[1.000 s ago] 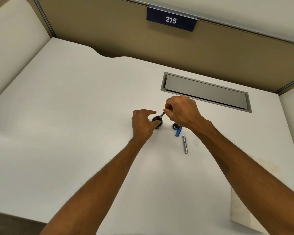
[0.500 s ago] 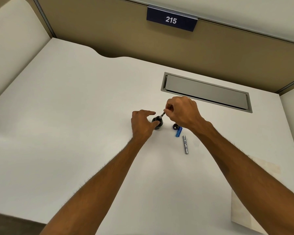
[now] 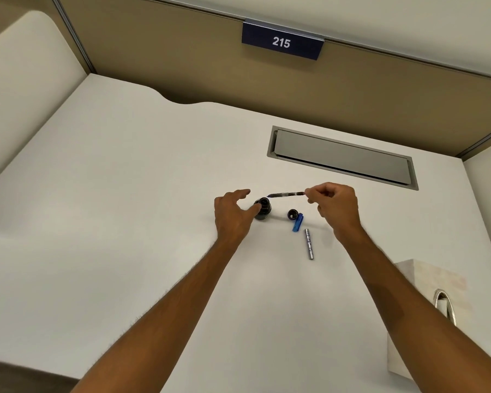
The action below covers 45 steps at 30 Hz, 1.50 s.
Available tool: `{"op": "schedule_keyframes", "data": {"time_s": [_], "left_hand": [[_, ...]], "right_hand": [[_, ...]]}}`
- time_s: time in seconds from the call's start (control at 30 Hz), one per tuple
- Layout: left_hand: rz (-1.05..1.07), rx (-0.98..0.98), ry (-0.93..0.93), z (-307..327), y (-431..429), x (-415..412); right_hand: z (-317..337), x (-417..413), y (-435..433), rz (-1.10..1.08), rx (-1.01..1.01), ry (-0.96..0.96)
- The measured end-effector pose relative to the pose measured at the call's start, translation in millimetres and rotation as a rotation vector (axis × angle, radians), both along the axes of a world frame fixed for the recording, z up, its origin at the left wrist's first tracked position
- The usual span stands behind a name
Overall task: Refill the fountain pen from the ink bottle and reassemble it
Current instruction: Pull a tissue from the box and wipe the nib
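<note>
A small dark ink bottle (image 3: 263,209) stands open on the white desk. My left hand (image 3: 231,212) curls around its left side, thumb against the glass. My right hand (image 3: 333,204) pinches the back end of the thin pen section with its converter (image 3: 286,194), held nearly level with the nib pointing left, just above the bottle mouth. The bottle's dark cap (image 3: 292,214) lies right of the bottle. A blue pen part (image 3: 297,222) rests beside the cap, and a silver pen barrel (image 3: 309,244) lies nearer to me.
A grey cable hatch (image 3: 342,157) is set into the desk behind my hands. A tissue box (image 3: 425,282) sits at the right edge. Tan partition walls with a "215" sign (image 3: 281,43) close the back.
My right hand has lifted the pen section out of the bottle and drawn it right, now level. My left hand has opened slightly but stays at the bottle.
</note>
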<state>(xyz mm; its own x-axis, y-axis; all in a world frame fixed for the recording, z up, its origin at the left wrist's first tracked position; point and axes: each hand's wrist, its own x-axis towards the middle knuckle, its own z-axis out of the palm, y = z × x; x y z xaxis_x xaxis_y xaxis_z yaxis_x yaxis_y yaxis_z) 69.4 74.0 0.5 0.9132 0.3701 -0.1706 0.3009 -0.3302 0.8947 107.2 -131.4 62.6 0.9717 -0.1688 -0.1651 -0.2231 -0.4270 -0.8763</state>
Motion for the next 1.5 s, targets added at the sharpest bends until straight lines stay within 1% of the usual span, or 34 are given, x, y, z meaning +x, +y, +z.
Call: {"op": "schedule_keyframes", "data": {"time_s": [0.1,0.23,0.3,0.4,0.57,0.7,0.8,0.97,1.27,1.5], "left_hand": [[0.046,-0.080,0.006,7,-6,-8],[0.075,-0.224,0.047,22,-19,-20],[0.070,-0.347,0.094,29,-28,-23],[0.041,-0.512,0.141,38,-41,-25],[0.019,-0.660,0.165,52,-56,-26],[0.028,-0.668,0.188,59,-63,-28],[-0.004,-0.683,0.191,62,-67,-31],[-0.106,-0.703,0.191,68,-70,-39],[-0.253,-0.648,0.178,72,-92,-53],[-0.271,-0.626,0.154,73,-115,-65]], "right_hand": [[-3,-13,-8,-0.134,0.257,0.092],[-8,-34,-11,-0.238,0.472,0.177],[-8,-45,-10,-0.278,0.569,0.202],[-6,-60,-6,-0.325,0.652,0.223],[-2,-85,0,-0.391,0.735,0.219],[-2,-103,3,-0.440,0.769,0.212],[-4,-119,3,-0.423,0.781,0.218],[-5,-141,0,-0.324,0.710,0.194],[-5,-166,-19,-0.213,0.543,0.108],[-1,-178,-46,-0.149,0.487,0.099]]}}
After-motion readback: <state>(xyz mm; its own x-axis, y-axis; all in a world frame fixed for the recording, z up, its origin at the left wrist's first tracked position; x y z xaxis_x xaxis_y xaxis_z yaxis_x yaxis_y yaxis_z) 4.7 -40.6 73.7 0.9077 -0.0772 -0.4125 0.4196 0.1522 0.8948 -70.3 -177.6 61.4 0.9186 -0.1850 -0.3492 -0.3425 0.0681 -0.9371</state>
